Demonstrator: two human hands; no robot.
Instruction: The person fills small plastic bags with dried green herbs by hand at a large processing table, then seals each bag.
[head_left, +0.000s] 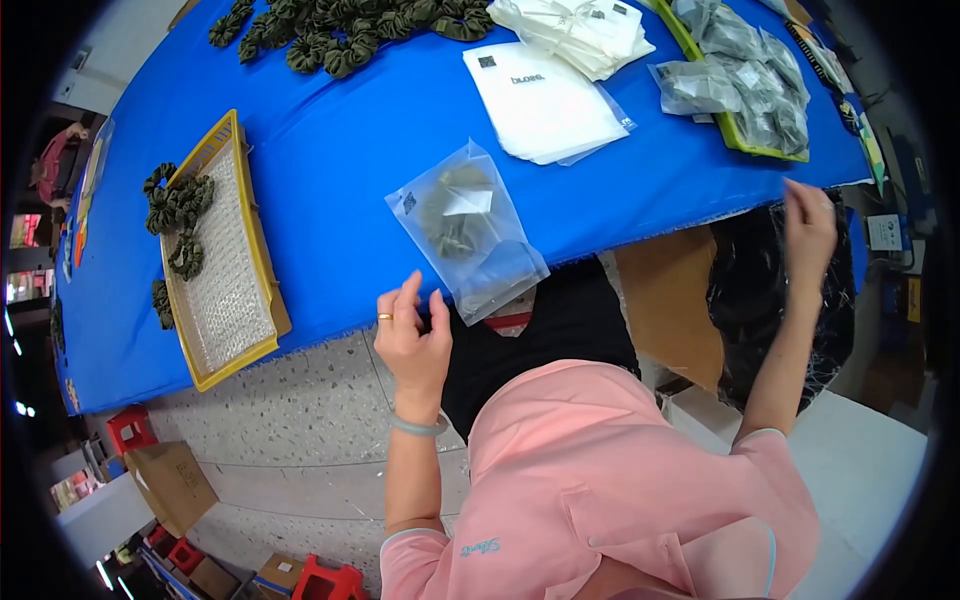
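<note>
A clear plastic bag [480, 258] with a dark green scrunchie [450, 222] and a small white label inside lies at the table's front edge, its lower end over the edge. Beside its lower left corner is my left hand [412, 335], fingers bent and apart, holding nothing. It wears a ring and a pale bangle. At the right, my right hand [810, 235] hovers by the table edge, below a green tray [738, 140] of filled bags [755, 85]. Its fingers are slightly parted, with nothing visible in them.
A yellow-rimmed tray [265, 250] lined with bubble wrap stands at left, several scrunchies [180, 205] over its far side. More scrunchies [340, 35] are heaped at the back, near stacked printed bags [545, 110]. Black plastic [740, 310] and cardboard [670, 300] are below the table edge.
</note>
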